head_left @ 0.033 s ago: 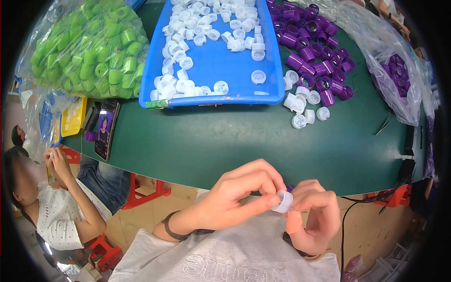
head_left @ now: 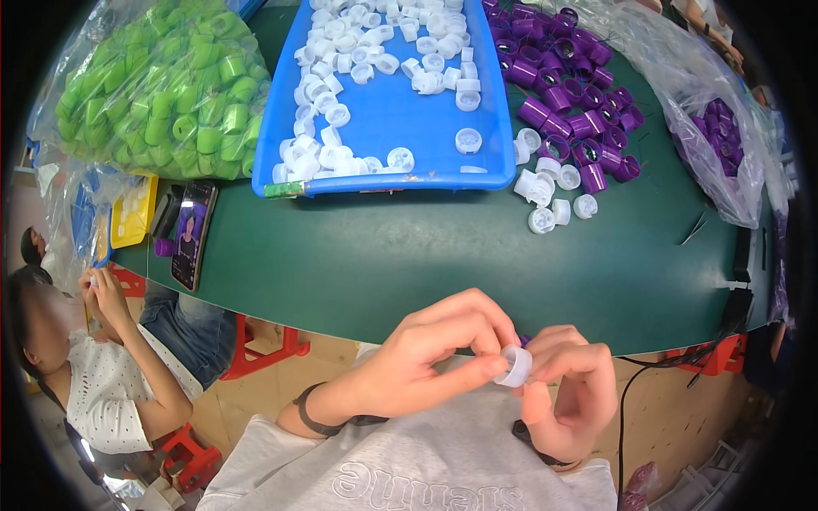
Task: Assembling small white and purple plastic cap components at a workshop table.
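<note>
Over the table's front edge, my left hand (head_left: 443,353) pinches a small white translucent plastic cap (head_left: 513,366) between thumb and fingertips. Close against the cap's right side is my right hand (head_left: 573,387), fingers curled and closed. A sliver of a purple piece (head_left: 525,341) shows behind the right fingertips. Most of what this hand holds is hidden. Beyond lies a heap of purple cylindrical caps (head_left: 588,126), some with thin wires. Several loose white caps (head_left: 542,189) lie at its near edge.
A blue tray (head_left: 383,181) of white caps stands on the green table (head_left: 358,255). Left of it are a clear bag of green caps (head_left: 170,102), a phone (head_left: 194,234) and a yellow tray (head_left: 135,217). Tweezers (head_left: 694,228) lie right. A co-worker (head_left: 128,366) sits at left.
</note>
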Motion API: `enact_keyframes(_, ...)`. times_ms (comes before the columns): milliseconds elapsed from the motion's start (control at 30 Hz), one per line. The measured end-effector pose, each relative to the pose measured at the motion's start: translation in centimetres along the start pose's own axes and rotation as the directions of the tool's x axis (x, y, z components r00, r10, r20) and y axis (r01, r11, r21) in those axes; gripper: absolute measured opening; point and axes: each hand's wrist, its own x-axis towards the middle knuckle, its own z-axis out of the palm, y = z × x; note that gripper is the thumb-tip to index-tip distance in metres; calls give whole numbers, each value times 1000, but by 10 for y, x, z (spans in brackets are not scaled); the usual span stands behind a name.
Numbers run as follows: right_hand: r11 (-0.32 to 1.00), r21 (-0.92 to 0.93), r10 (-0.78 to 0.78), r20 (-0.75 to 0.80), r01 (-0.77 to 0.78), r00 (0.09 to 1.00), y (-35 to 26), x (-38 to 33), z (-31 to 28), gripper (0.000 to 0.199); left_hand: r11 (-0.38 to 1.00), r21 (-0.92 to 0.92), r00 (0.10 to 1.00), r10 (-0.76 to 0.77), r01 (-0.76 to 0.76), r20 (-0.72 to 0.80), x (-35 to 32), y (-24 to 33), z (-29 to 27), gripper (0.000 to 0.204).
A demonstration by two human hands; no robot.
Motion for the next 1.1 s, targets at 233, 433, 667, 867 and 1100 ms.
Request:
enact_keyframes(233,911,400,52,129,-100,990,14,1,-6,27,991,-117,992,52,-65,-113,2,6,4,17)
enact_keyframes(433,847,475,165,190,-238,968,10,-3,-5,33,973,-216,993,61,-81,-98,2,0,-1,15)
enact_keyframes(667,982,161,79,109,-96,991,10,2,-3,22,922,-384,989,-13,-45,-146,3,-4,1,12)
enact_keyframes(867,993,64,99,-21,-98,995,5,2,1,17,894,-448,999,-9,-12,-45,3,-3,-3,3)
enact_keyframes(1100,999,44,9,-74,-6,997,6,2,-1,19,914,-407,999,-18,-4,-50,5,-4,-1,13)
